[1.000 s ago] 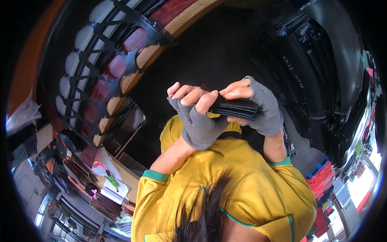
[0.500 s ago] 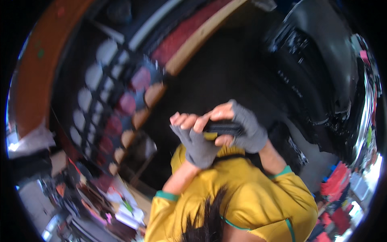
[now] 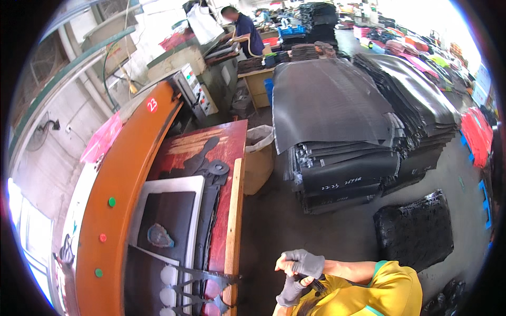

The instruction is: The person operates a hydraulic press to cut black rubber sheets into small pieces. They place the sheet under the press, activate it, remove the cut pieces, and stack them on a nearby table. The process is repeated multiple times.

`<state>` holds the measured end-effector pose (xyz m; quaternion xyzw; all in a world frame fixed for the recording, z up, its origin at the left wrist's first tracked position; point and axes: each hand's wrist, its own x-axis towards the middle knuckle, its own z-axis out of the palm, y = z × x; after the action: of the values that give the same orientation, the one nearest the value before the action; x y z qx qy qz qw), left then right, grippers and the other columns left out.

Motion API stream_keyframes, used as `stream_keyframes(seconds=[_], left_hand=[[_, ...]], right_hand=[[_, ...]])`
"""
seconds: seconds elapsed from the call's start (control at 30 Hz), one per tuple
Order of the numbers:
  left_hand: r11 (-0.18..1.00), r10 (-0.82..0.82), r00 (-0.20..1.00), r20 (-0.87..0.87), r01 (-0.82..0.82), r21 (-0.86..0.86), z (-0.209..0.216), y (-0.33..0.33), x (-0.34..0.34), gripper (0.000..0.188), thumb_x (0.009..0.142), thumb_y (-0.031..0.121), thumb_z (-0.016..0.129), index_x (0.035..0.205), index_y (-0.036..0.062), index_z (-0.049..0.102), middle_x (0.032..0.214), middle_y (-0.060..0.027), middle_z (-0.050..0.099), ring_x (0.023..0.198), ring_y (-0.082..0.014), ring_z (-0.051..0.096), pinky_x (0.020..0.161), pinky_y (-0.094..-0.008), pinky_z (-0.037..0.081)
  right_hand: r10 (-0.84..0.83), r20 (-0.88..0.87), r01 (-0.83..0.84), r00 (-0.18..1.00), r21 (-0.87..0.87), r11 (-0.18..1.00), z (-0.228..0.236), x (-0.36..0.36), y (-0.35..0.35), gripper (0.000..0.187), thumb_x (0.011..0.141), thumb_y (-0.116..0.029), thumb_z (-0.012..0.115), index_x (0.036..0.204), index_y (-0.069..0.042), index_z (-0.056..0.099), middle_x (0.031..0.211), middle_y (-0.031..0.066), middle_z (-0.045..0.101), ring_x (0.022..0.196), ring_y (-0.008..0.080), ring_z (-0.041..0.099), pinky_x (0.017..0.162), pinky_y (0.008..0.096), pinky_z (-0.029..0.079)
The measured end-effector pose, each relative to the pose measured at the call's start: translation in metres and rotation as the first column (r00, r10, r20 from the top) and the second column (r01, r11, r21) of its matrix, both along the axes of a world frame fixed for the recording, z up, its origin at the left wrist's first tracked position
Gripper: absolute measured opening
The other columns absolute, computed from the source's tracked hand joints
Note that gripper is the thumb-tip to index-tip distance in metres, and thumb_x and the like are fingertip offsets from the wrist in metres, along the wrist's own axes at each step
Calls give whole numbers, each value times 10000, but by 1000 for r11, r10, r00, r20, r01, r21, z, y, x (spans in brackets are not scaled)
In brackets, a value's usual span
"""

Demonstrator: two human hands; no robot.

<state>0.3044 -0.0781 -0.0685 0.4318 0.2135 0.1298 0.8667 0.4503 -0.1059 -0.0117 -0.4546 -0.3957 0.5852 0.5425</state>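
the far middle is being filled by a large stack of black sheets (image 3: 334,102), its near side being overhung by the top sheet. the left is being spanned by a long orange machine beam (image 3: 124,174), which is being dotted with round buttons (image 3: 112,201). to its right, a red board (image 3: 237,139) is being edged by a wooden strip (image 3: 234,205). at the near right, a yellow shirt (image 3: 406,284) with green trim is being worn. beyond it, a shiny black bundle (image 3: 416,231) is being borne by the floor (image 3: 337,247). a dark panel (image 3: 174,210) is being bordered by a pale frame (image 3: 198,189) over the board, and the board's near part is being crossed by a black web with round holes (image 3: 200,287). a tan sack (image 3: 258,166) is being flanked by board and stack. both hands are being covered by grey fingerless gloves. the right hand (image 3: 301,263) is being held just beyond the left hand (image 3: 291,291), the two close together, fingers being curled inward. a small dark piece (image 3: 299,276) is perhaps being held between them, but whether it is being gripped by either hand cannot be told.
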Motion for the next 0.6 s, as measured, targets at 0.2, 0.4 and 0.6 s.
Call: stream_keyframes(seconds=[0.2, 0.4, 0.6], left_hand=[[930, -142, 989, 44, 148, -337, 9, 0, 28, 842, 734, 575, 784, 1335, 60, 496, 1256, -59, 594, 1189, -206, 555, 1036, -378, 435], [764, -291, 956, -33, 211, -609, -1, -31, 33, 685, 855, 444, 717, 1383, 78, 477, 1271, -80, 599, 1168, -260, 569, 1064, -401, 427], [766, -342, 939, -38, 255, -590, 4, -52, 4, 784, 815, 473, 747, 1403, 50, 447, 1283, -90, 591, 1194, -242, 548, 1067, -402, 408]], right_hand=[[-528, -670, 493, 521, -269, 828, -15, 42, -22, 225, 1022, -245, 519, 957, -31, 546, 600, -44, 400, 515, 70, 394, 552, 255, 385], [-640, -710, 596, 294, -387, 704, -27, 46, -44, 239, 1016, -267, 522, 843, -102, 531, 542, -52, 335, 494, 91, 344, 578, 278, 369], [-710, -579, 699, 401, -308, 646, -35, 19, -73, 205, 1013, -254, 521, 898, -85, 527, 602, -32, 416, 541, 101, 411, 624, 295, 404]])
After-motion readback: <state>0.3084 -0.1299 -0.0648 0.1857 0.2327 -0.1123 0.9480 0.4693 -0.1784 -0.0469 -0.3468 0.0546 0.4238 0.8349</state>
